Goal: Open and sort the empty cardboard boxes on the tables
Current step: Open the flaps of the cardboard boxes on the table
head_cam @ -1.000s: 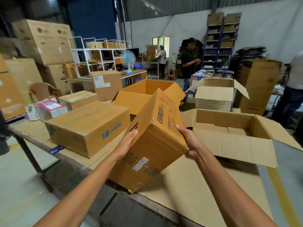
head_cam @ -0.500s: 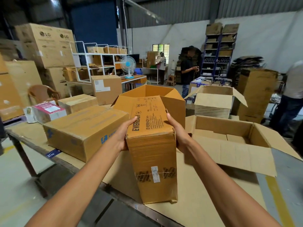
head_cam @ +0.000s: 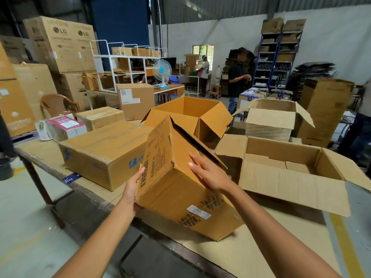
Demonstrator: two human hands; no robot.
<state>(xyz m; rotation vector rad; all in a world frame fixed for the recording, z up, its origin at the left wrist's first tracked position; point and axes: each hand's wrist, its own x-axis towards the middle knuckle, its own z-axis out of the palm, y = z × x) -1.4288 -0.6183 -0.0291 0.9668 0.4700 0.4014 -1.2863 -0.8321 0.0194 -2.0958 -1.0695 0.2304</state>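
- Tipped the Eveready box (head_cam: 176, 189) over since 0.5 s back: stood upright then, leaning now on 1 lower edge on the tabletop (head_cam: 251, 247), flap end aimed up and away.
- Gripping its near left corner with the left hand (head_cam: 131, 189), thumb on the printed side; resting the right hand (head_cam: 208, 173) flat on the upper face, fingers straight, nothing pinched.
- Puts the flaps within reach, so probably lined up for opening next.
- Looks scuffed: brown corrugated, black print, white label near the bottom, dark gap along the flap seam. Can't really tell if tape holds there.
- Sits between the sealed box (head_cam: 104, 155) and the big open box (head_cam: 281, 183).
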